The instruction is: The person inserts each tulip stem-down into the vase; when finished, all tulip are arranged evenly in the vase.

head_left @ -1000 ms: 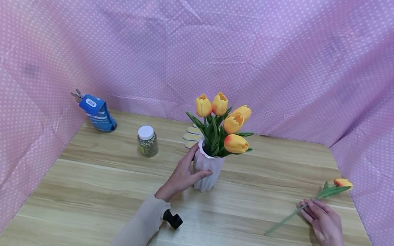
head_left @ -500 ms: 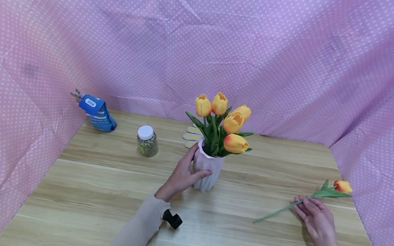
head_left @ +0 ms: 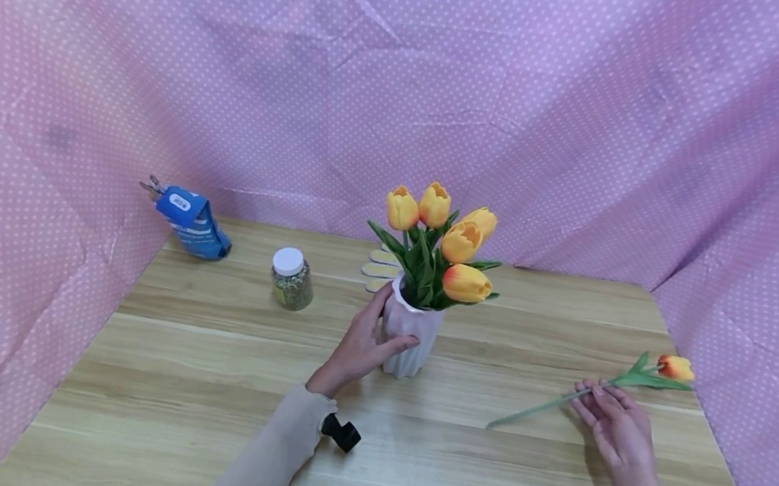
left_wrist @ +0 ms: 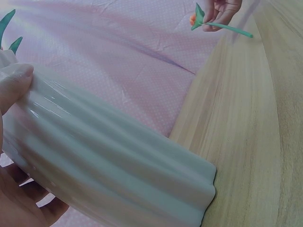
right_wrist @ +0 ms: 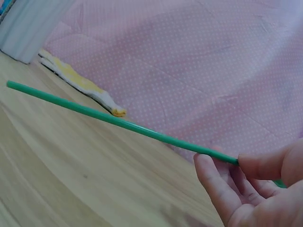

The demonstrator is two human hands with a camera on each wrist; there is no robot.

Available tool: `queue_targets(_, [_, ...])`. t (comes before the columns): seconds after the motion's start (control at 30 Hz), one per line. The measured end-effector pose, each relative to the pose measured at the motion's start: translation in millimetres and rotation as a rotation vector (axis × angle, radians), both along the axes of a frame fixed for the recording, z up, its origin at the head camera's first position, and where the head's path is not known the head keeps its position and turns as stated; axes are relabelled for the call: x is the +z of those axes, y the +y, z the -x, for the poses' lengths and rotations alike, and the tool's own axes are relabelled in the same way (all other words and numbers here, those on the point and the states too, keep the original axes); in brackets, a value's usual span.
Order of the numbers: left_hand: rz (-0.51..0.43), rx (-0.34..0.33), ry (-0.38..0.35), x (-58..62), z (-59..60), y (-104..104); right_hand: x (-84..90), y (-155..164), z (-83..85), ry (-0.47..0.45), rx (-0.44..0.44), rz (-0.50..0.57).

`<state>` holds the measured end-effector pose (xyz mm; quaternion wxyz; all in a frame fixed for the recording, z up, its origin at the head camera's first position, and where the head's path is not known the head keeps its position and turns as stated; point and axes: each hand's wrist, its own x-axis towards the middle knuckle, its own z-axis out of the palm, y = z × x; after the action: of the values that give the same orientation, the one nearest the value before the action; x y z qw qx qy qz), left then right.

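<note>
1. The right hand (head_left: 620, 437) pinches the green stem of a loose tulip (head_left: 593, 390), fingers and thumb closed round it near the middle, as the right wrist view shows. The left hand (head_left: 362, 345) is wrapped round the side of the white ribbed vase (head_left: 409, 337), thumb against its wall.
2. Since a second ago the loose tulip has swung: its cut end now points further toward the vase and seems lifted off the wooden table (head_left: 205, 383), while the bloom stays out at the right. The left hand has not moved. This looks like the stem being readied for the vase.
3. Five orange tulips (head_left: 446, 238) already stand in the vase.
4. Farther back are a white-capped jar (head_left: 291, 279), a blue pouch (head_left: 194, 224) and a pale glove (head_left: 380, 268).
</note>
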<state>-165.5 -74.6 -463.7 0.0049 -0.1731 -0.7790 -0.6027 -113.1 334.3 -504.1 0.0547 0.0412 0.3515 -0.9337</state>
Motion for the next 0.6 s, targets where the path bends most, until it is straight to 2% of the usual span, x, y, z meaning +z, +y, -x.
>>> queue_targets(0.17, [0.009, 0.002, -0.016, -0.6, -0.1, 0, 3.5, -4, 0.8, 0.004, -0.006, 0.060])
queue_targets(0.6, [-0.001, -0.010, -0.014, 0.1, -0.8, -1, 25.6, -19, 3.3, 0.070, -0.069, 0.086])
